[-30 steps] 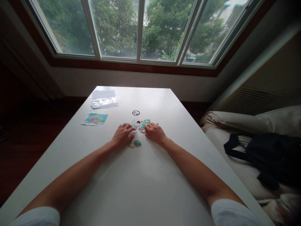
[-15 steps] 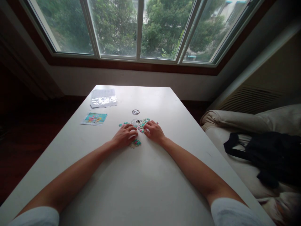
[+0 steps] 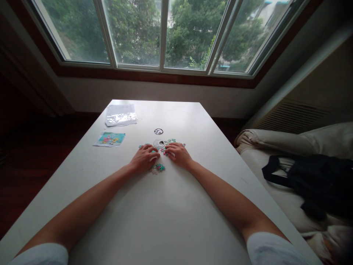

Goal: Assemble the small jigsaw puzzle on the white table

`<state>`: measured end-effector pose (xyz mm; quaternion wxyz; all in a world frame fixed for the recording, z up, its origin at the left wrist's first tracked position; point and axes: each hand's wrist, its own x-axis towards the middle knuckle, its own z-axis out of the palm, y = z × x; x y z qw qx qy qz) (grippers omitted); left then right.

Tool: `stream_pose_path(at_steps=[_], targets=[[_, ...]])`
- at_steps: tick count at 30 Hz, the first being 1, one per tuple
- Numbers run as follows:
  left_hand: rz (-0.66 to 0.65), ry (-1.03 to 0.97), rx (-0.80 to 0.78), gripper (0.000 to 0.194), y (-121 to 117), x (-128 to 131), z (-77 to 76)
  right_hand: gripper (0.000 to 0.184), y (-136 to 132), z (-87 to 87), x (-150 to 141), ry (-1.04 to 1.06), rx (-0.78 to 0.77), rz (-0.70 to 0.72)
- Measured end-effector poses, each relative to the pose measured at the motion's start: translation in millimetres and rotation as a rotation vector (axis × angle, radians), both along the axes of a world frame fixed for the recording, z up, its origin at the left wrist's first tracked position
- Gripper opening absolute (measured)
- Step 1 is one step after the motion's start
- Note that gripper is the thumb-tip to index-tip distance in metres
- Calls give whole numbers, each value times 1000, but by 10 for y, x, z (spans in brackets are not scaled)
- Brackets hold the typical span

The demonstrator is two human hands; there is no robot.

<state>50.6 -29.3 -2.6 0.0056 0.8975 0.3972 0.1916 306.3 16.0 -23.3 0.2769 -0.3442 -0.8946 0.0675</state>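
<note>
A: Where are the small, flat, knobbly-edged jigsaw pieces in green, pink and cream [image 3: 159,167]?

B: All around the flat, round, silvery-grey disc with a dark spot [image 3: 159,144] on the smooth white table [image 3: 165,213]. A loose spread lies just right of the disc, some lie to its left, and a small heap sits on the near side.

A: How do they look?

B: The heap shows teal-green and pink at its right, plain cream at its left. The right-hand spread is mostly green with pink flecks. Single outlines are too small to make out.

A: And the hands?

B: The bare left hand [image 3: 145,157] is just left of the disc on its near side, the bare right hand [image 3: 178,154] to its right, over the spread. Both have bent fingers; I can't tell whether either pinches a piece.
</note>
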Motion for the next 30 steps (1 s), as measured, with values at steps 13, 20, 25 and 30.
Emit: stream_pose_path(at_steps=[13, 20, 25, 30], targets=[[-25, -33, -34, 19, 18, -37, 48, 27, -94, 129, -25, -99, 44, -64], [-44, -37, -47, 20, 4, -37, 82, 33, -72, 198, 41, -97, 93, -402], [-39, -37, -41, 19, 23, -50, 47, 26, 23, 180, 144, -203, 87, -537], [-56, -37, -58, 18, 12, -36, 52, 26, 43, 151, 144, -221, 92, -507]])
